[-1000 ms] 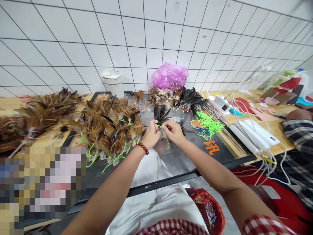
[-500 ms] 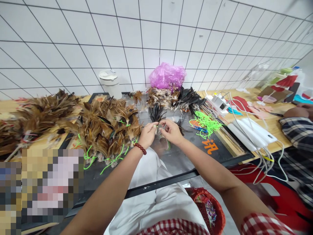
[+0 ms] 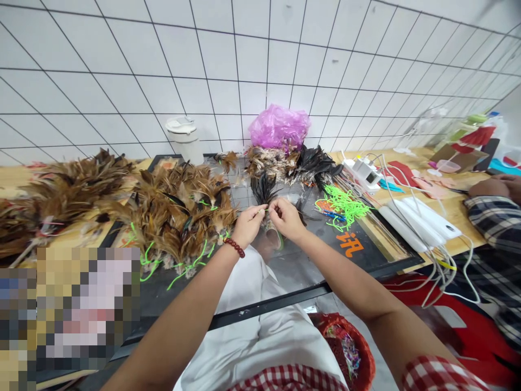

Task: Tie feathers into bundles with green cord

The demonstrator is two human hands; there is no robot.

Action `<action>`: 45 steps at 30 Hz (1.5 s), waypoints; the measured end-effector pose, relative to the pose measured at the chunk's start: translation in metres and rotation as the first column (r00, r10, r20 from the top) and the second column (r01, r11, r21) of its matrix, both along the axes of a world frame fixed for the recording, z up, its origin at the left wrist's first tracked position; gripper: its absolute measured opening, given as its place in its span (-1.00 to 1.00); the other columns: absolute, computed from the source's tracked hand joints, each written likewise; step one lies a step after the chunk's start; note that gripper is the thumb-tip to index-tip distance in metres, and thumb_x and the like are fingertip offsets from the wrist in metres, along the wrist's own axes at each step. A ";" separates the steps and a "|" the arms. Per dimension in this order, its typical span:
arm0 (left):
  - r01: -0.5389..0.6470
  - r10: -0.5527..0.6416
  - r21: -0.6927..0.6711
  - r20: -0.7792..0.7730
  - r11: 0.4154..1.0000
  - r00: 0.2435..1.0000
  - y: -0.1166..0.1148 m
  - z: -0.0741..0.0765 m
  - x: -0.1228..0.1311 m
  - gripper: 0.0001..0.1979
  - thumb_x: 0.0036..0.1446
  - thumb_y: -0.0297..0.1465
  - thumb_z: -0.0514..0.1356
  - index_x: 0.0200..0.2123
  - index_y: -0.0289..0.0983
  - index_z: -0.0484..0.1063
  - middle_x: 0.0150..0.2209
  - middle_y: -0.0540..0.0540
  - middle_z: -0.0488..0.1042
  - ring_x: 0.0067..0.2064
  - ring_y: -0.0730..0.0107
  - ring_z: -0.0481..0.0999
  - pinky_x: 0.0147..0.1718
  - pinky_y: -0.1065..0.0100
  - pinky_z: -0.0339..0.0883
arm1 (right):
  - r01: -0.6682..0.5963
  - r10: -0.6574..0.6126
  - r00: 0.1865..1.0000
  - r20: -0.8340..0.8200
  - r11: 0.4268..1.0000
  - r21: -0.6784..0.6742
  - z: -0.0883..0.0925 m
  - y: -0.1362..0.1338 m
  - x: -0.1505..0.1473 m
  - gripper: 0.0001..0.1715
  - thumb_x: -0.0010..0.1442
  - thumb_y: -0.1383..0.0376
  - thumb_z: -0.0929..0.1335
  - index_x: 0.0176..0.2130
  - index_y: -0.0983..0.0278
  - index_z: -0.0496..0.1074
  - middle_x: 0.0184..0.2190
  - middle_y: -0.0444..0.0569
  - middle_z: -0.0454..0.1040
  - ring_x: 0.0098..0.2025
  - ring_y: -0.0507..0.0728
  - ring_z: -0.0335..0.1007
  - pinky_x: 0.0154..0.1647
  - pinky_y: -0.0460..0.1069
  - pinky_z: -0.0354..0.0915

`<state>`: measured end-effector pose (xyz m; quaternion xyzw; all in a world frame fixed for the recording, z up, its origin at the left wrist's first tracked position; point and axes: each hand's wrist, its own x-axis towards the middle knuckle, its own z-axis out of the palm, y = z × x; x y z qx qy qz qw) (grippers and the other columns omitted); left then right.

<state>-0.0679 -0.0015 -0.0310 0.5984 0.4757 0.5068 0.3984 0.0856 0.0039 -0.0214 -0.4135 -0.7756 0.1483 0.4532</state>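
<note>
My left hand [image 3: 249, 225] and my right hand [image 3: 285, 218] are closed in pinches with fingertips close together over the glossy tabletop [image 3: 301, 260]. Between them shows a short bit of bright green string [image 3: 265, 207]. Just beyond the fingertips, a small tuft of black feathers [image 3: 264, 187] fans away from me, its base partly hidden by my fingers. Left of my left hand lies a large heap of brown feather bunches [image 3: 175, 212], several tied with green string. A tangle of loose green strings [image 3: 345, 203] rests right of my right hand.
Behind stand a white lidded cup [image 3: 185, 140] and a pink plastic bag [image 3: 279, 126], with more black feathers [image 3: 315, 163] nearby. At right are a power strip [image 3: 362, 172], white boxes [image 3: 425, 220], cables and another person's plaid sleeve [image 3: 494, 217]. A red basket [image 3: 368, 353] sits below the table edge.
My left hand's fingertips have shifted slightly right, with the bit of green string. My right fingers have curled in more tightly. The black tuft has moved slightly right.
</note>
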 end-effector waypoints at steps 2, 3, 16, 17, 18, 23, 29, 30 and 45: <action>-0.022 0.030 -0.080 0.089 0.997 0.996 0.000 0.001 0.001 -0.73 0.01 -0.32 0.23 -0.24 -0.31 0.60 -0.41 -0.10 0.55 -0.38 0.39 0.44 -0.30 0.33 0.34 | -0.007 0.006 1.000 0.029 1.000 0.023 0.000 0.000 0.000 -0.91 0.19 0.35 0.23 -0.38 0.24 0.25 -0.44 -0.08 0.29 -0.36 0.08 0.21 -0.30 -0.03 0.16; -0.035 0.050 -0.115 0.134 0.993 0.990 -0.001 0.001 0.001 -0.73 -0.02 -0.32 0.24 -0.25 -0.31 0.60 -0.44 -0.09 0.55 -0.43 0.43 0.42 -0.36 0.36 0.32 | -0.012 0.011 0.999 0.042 0.999 0.032 -0.001 0.000 0.000 -0.91 0.20 0.35 0.22 -0.38 0.24 0.24 -0.43 -0.08 0.29 -0.35 0.08 0.21 -0.29 -0.02 0.16; -0.044 0.164 -0.287 0.408 0.957 0.898 -0.008 0.021 0.004 -0.75 -0.37 -0.40 0.41 -0.51 -0.35 0.53 -0.56 -0.03 0.48 -0.50 0.54 0.39 -0.53 0.48 0.26 | -0.024 0.024 0.999 -0.030 1.000 -0.010 0.004 -0.003 0.002 -0.90 0.13 0.37 0.21 -0.43 0.22 0.17 -0.52 -0.14 0.21 -0.45 0.06 0.13 -0.39 -0.04 0.10; -0.032 0.160 -0.295 0.420 0.955 0.893 -0.008 0.022 0.004 -0.74 -0.38 -0.39 0.42 -0.51 -0.35 0.52 -0.55 -0.03 0.48 -0.50 0.53 0.40 -0.51 0.47 0.27 | -0.032 0.031 0.999 -0.033 0.999 -0.008 0.005 -0.004 0.002 -0.90 0.11 0.38 0.21 -0.44 0.22 0.18 -0.52 -0.15 0.20 -0.46 0.05 0.13 -0.40 -0.05 0.09; -0.022 0.157 -0.304 0.429 0.953 0.890 -0.009 0.022 0.003 -0.72 -0.39 -0.39 0.42 -0.50 -0.36 0.52 -0.54 -0.04 0.49 -0.50 0.53 0.40 -0.49 0.46 0.28 | -0.041 0.040 0.998 -0.038 0.999 -0.006 0.005 -0.004 0.003 -0.90 0.10 0.39 0.22 -0.44 0.22 0.18 -0.53 -0.15 0.20 -0.47 0.05 0.13 -0.40 -0.05 0.09; -0.006 0.130 -0.304 0.389 0.953 0.912 -0.007 0.020 0.001 -0.76 -0.36 -0.42 0.39 -0.51 -0.35 0.48 -0.56 0.00 0.46 -0.52 0.53 0.38 -0.46 0.43 0.28 | -0.154 0.152 0.987 -0.045 0.987 -0.051 0.004 -0.004 0.007 -0.91 0.08 0.41 0.26 -0.45 0.25 0.25 -0.53 -0.16 0.25 -0.49 0.01 0.16 -0.44 -0.08 0.12; 0.001 0.000 -0.075 0.015 0.997 1.000 -0.006 0.004 0.004 -0.90 -0.20 -0.52 0.24 -0.49 -0.29 0.47 -0.51 0.01 0.46 -0.48 0.51 0.39 -0.41 0.44 0.27 | -0.151 0.150 0.987 -0.053 0.988 -0.017 -0.001 0.004 0.010 -0.85 0.23 0.31 0.27 -0.32 0.27 0.42 -0.40 -0.07 0.39 -0.33 0.05 0.31 -0.25 -0.03 0.24; 0.000 -0.001 -0.042 -0.031 0.999 1.000 -0.006 0.001 0.004 -0.89 -0.17 -0.51 0.22 -0.46 -0.28 0.48 -0.48 0.01 0.48 -0.47 0.51 0.40 -0.40 0.43 0.28 | -0.163 0.162 0.986 -0.047 0.987 -0.001 -0.002 0.006 0.010 -0.84 0.24 0.31 0.26 -0.28 0.26 0.43 -0.36 -0.05 0.42 -0.27 0.07 0.34 -0.19 -0.02 0.25; -0.075 0.129 0.188 -0.299 0.979 0.946 -0.010 -0.003 0.002 -0.93 -0.03 -0.48 0.18 -0.41 -0.24 0.44 -0.48 -0.01 0.49 -0.46 0.44 0.47 -0.44 0.44 0.31 | -0.167 0.182 0.976 0.122 0.978 -0.127 -0.008 0.012 0.008 -0.86 0.12 0.49 0.33 -0.37 0.28 0.45 -0.41 -0.07 0.40 -0.31 0.05 0.33 -0.24 -0.06 0.25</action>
